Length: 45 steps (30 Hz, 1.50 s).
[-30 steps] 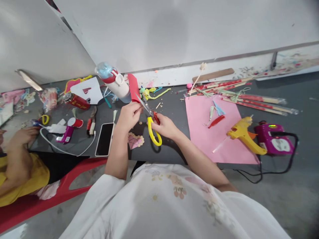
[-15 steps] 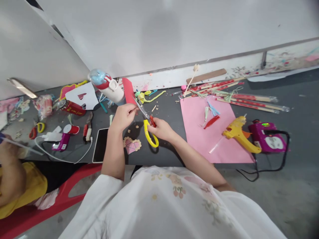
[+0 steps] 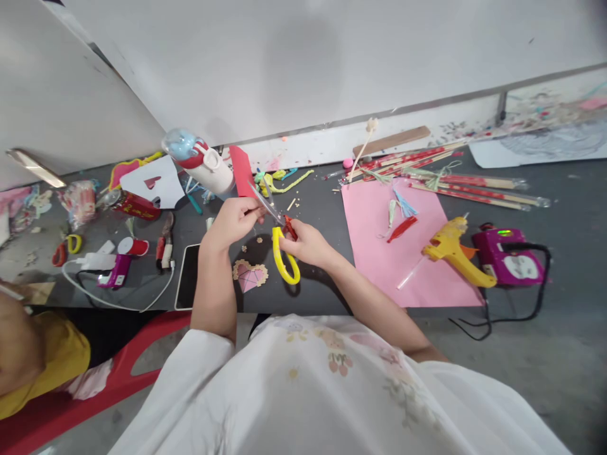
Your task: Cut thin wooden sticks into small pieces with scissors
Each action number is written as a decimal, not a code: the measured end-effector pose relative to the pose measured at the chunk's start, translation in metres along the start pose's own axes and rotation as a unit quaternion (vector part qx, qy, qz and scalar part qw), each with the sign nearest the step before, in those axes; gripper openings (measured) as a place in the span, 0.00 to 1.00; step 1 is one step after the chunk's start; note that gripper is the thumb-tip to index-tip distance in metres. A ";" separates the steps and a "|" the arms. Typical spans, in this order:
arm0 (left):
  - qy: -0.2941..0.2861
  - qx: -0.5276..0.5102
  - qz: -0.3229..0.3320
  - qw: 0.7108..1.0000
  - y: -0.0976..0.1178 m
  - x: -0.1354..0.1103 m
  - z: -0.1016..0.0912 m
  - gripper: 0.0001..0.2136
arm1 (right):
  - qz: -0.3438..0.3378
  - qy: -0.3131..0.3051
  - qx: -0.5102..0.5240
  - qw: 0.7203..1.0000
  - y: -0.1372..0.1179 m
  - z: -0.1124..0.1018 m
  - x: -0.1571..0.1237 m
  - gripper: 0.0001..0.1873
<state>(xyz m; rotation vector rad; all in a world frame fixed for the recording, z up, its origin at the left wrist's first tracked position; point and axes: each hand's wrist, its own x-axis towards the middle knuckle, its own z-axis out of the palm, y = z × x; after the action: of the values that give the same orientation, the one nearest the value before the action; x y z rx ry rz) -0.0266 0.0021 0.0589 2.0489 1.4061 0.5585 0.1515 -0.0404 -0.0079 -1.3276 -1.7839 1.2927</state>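
Observation:
My left hand [image 3: 232,222] is closed on the lower end of a red strip of paper [image 3: 241,172], which stands up above the fingers. My right hand [image 3: 306,243] grips a pair of scissors [image 3: 286,259] with yellow and red handles. The scissor blades are spread apart and point up and left, close to the paper and the left fingertips. Whether they touch the paper's edge I cannot tell. On the table below the hands lies a pink heart [image 3: 250,276] edged with small wooden pieces.
A white bottle [image 3: 211,169] stands behind my left hand, and a phone [image 3: 188,278] lies beside that forearm. To the right are pink paper [image 3: 374,253], a yellow glue gun [image 3: 453,253], a purple box [image 3: 507,256] and wrapped sticks [image 3: 478,189]. Another person's arm [image 3: 19,341] is at far left.
The scissor blades have opened wider beside the red paper. Both hands stay nearly in place. At far left, the other person's hand has moved down off the table.

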 end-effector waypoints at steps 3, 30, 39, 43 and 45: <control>0.000 -0.001 -0.008 1.000 -0.004 0.000 -0.002 0.09 | 0.005 -0.003 -0.009 1.000 0.001 0.002 0.001 0.18; -0.122 -0.080 -0.027 0.989 -0.007 0.007 -0.013 0.10 | -0.016 -0.007 0.007 1.000 -0.002 0.001 -0.002 0.18; -0.127 -0.088 -0.047 0.987 -0.010 0.013 -0.021 0.14 | 0.008 -0.014 -0.005 1.000 0.000 0.001 0.000 0.18; -0.116 -0.083 -0.061 0.988 -0.015 0.013 -0.026 0.15 | 0.015 -0.025 0.002 1.000 0.001 0.002 0.001 0.18; -0.114 -0.078 -0.061 0.989 -0.018 0.012 -0.026 0.16 | 0.022 -0.029 0.006 0.999 0.001 0.002 0.001 0.18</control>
<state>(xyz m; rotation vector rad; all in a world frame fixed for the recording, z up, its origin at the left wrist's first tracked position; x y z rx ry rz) -0.0511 0.0244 0.0667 1.8262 1.2992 0.3566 0.1498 -0.0402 -0.0101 -1.3414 -1.7925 1.3759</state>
